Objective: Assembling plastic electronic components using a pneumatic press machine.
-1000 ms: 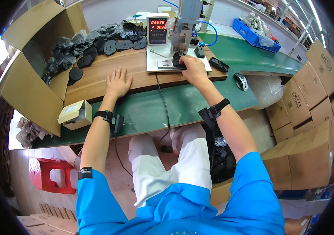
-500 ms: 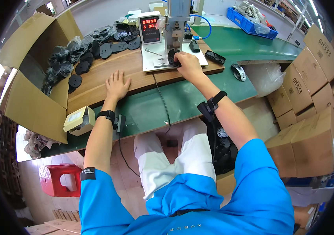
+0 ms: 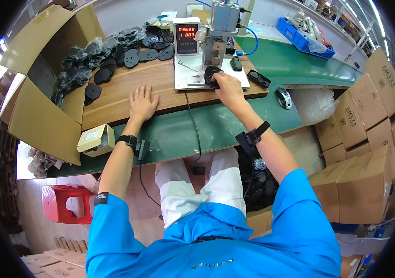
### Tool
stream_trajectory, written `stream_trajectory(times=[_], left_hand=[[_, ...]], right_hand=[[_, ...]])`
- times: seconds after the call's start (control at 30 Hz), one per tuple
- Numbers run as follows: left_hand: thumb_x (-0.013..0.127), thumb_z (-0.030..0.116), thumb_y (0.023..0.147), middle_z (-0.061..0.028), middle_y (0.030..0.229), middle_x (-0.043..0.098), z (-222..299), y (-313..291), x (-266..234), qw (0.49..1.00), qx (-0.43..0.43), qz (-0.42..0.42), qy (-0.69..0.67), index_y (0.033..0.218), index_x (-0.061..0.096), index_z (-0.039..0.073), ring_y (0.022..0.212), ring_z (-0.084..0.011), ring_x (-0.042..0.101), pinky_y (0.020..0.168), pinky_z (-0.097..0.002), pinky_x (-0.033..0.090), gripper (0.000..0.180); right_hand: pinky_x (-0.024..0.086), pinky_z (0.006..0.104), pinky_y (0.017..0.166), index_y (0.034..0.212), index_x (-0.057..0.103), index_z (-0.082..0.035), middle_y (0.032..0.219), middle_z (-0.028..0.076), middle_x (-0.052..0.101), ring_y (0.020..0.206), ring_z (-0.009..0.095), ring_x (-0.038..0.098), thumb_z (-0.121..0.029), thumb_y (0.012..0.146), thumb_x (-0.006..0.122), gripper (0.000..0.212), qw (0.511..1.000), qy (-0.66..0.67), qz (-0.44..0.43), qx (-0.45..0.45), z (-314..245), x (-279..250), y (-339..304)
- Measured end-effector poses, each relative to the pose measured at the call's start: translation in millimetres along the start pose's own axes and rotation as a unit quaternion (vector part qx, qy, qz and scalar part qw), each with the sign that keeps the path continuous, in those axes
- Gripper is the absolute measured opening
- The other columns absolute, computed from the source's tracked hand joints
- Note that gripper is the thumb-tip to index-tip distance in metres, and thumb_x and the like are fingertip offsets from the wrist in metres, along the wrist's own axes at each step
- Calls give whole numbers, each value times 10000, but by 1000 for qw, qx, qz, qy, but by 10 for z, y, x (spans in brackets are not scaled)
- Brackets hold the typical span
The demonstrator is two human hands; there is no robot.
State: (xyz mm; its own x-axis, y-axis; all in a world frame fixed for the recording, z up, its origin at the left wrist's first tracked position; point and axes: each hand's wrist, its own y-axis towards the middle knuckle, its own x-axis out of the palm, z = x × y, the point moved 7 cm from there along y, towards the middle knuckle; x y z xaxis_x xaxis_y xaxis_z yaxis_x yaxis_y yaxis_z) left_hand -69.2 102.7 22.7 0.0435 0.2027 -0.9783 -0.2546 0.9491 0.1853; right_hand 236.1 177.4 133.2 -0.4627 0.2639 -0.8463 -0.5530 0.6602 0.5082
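Observation:
My right hand (image 3: 230, 89) pinches a black rounded plastic piece (image 3: 211, 76) between thumb and fingers, holding it just under the metal head of a bench press (image 3: 216, 45). The piece is tilted, and the hand hides part of it. Whether it touches the press head I cannot tell. The press stands on a white base plate (image 3: 182, 79), where a hex key (image 3: 187, 66) lies left of the piece. My left hand (image 3: 142, 104) rests flat on the wooden board (image 3: 114, 99), fingers spread, holding nothing.
Several black oval pieces (image 3: 131, 58) and plastic-wrapped ones line the board's back left, beside a tall open carton (image 3: 44, 120). A small box (image 3: 96, 140) sits near the front edge. A black case (image 3: 258, 78) and a computer mouse (image 3: 283, 98) lie right of the press.
The whole view has shifted slightly. The red readout beside the press has changed. The black piece is still in my right hand, and my left hand stays flat on the board.

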Motion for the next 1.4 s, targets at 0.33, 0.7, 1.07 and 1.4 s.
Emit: stream_trajectory(times=[0.33,0.7,1.07,1.4], left_hand=[[465,529,1040,-139,1670,347,70,19,-96,999,15,45,-7,1566,437,122,1555,-340,276,1277,-524,160,665],[479,487,1045,-136,1677,332,49,-51,-102,998,14,55,-12,1580,425,119,1571,-333,243,1284,-521,141,652],[492,481,1036,-144,1669,347,79,-55,-161,997,15,64,-33,1578,428,107,1570,-334,249,1286,-522,129,662],[512,465,1023,-137,1670,346,130,-30,-159,998,12,54,-33,1579,423,122,1570,-328,249,1288,-514,125,659]], right_hand=[[565,460,881,1063,689,-76,1162,136,667,1106,342,654,52,805,651,290,983,104,152,3,-325,-374,-154],[579,311,821,1077,736,-3,1174,133,659,907,213,712,34,897,677,193,961,234,135,57,355,-990,-376],[544,314,899,1243,533,-28,1257,152,584,1099,206,628,18,933,670,343,983,162,42,-77,1287,-641,607],[536,271,794,1306,606,-42,1291,100,677,866,126,690,101,955,580,379,933,344,16,104,2270,53,940]])
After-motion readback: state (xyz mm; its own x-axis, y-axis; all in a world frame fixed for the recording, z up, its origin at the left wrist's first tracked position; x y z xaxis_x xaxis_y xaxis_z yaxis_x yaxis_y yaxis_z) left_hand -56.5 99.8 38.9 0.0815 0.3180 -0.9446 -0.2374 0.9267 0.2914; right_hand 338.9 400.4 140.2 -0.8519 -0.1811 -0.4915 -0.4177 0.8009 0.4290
